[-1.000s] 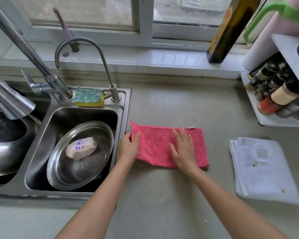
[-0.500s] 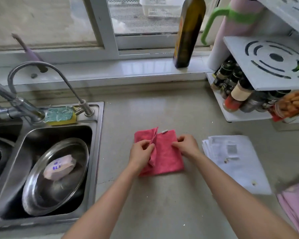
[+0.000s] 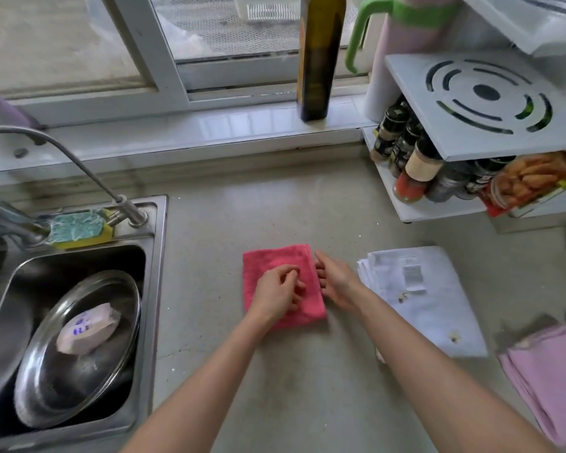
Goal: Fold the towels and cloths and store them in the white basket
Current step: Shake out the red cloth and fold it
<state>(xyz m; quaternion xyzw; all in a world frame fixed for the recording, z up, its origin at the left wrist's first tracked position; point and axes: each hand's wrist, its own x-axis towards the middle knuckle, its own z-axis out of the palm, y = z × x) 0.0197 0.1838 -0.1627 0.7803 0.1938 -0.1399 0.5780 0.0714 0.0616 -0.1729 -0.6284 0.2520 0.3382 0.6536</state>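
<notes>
On the counter [image 3: 275, 207] between sink [image 3: 151, 289] and white towel [image 3: 438, 305], the left hand [image 3: 275, 294] rests loosely curled fingers on the folded red cloth [image 3: 268, 259], right hand [image 3: 335, 281] fingers spread along its edge; careless lifting could undo it.

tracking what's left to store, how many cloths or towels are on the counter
3: red cloth under both hands, folded white towel to its right, pink cloth at the right edge, partly cut off. More may lie outside the view.
</notes>
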